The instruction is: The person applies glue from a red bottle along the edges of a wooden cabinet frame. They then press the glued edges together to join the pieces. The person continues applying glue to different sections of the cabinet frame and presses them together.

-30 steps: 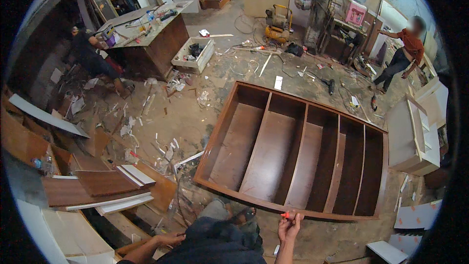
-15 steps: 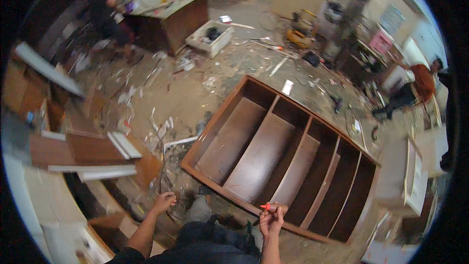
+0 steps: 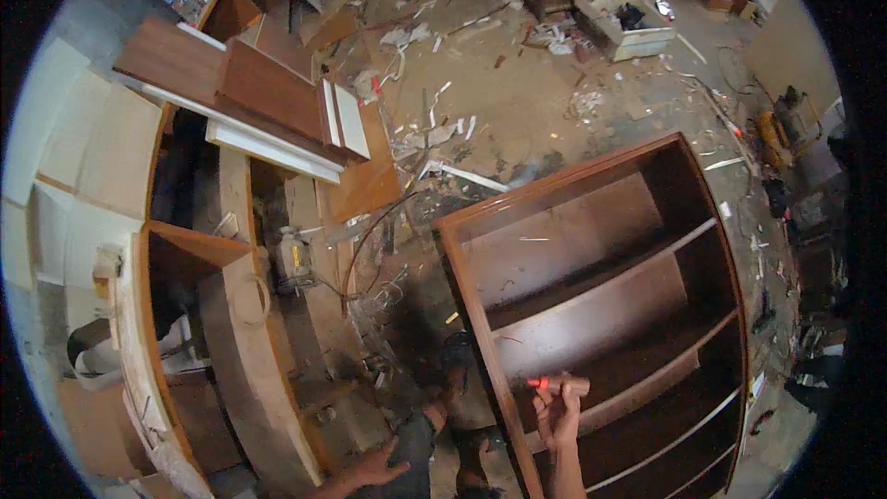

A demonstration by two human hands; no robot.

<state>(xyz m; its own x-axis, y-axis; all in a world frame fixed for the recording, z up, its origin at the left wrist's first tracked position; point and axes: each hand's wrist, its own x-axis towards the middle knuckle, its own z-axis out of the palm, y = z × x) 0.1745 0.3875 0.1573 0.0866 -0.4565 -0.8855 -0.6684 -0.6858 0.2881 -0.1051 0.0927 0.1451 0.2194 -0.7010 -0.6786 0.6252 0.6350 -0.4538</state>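
My right hand (image 3: 557,416) is closed round a small brown bottle (image 3: 575,386) with a red nozzle that points left. It is held above a dark brown wooden shelf unit (image 3: 478,314). The unit lies on its back on the floor, its open compartments facing up. Low in the view, my left hand (image 3: 377,468) is empty, its fingers apart. It is over the floor between the unit and the pale cabinet frame on the left.
A pale wooden cabinet frame (image 3: 236,342) stands at left, with brown boards (image 3: 268,92) stacked beyond it. A power tool (image 3: 295,257) sits on its edge. Scraps and a cable (image 3: 356,254) litter the floor. Farther off are a white tub (image 3: 637,41) and a yellow machine (image 3: 774,137).
My view has swung left and down, bringing the cabinet frame closer to the middle. The bottle stays in my right hand. My left hand has dropped lower in the picture.
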